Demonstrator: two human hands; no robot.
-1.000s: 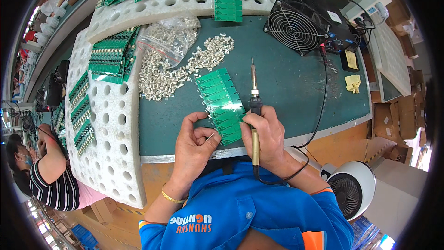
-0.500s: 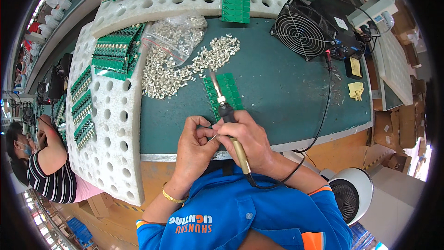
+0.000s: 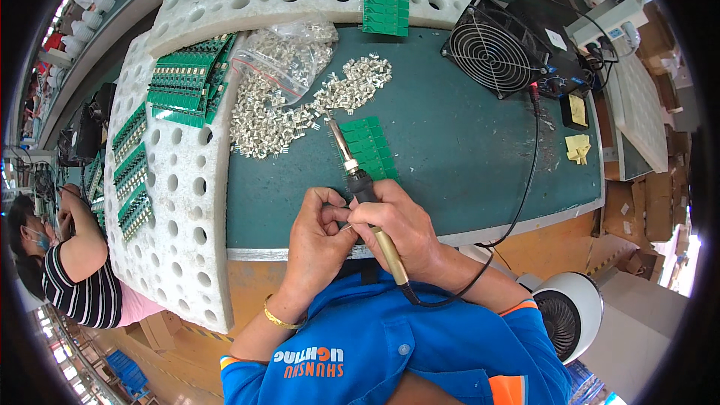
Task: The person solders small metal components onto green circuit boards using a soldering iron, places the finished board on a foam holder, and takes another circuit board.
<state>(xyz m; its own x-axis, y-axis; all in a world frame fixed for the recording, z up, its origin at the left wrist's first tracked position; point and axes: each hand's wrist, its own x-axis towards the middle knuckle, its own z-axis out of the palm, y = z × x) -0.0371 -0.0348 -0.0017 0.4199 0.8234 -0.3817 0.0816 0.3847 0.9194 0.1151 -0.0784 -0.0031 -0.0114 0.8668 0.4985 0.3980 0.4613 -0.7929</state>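
Observation:
My left hand (image 3: 319, 240) is closed in a pinch on a thin silver wire (image 3: 346, 228), its fingertips beside those of my right hand (image 3: 397, 229). My right hand grips a soldering iron (image 3: 388, 253) with a black collar and brass-coloured handle, its metal shaft angled toward the upper left over a green circuit board panel (image 3: 375, 146). The hands hide the panel's near part; whether they touch it, I cannot tell. Beyond it lie loose small metal connectors (image 3: 352, 79) beside an open plastic bag of similar pieces (image 3: 285, 60), on the dark green bench mat (image 3: 472, 157).
White foam trays (image 3: 180, 255) carrying several board stacks border the left and back. At right are a black fan unit (image 3: 491, 49), yellow sponges (image 3: 577, 148), the iron's cable (image 3: 525, 195) and a white fan (image 3: 577, 315) below the bench. A co-worker (image 3: 75, 255) sits at left.
My right hand has moved left toward my left hand, swinging the iron from upright beside the panel to a slant across it. The panel is now partly covered by iron and hands.

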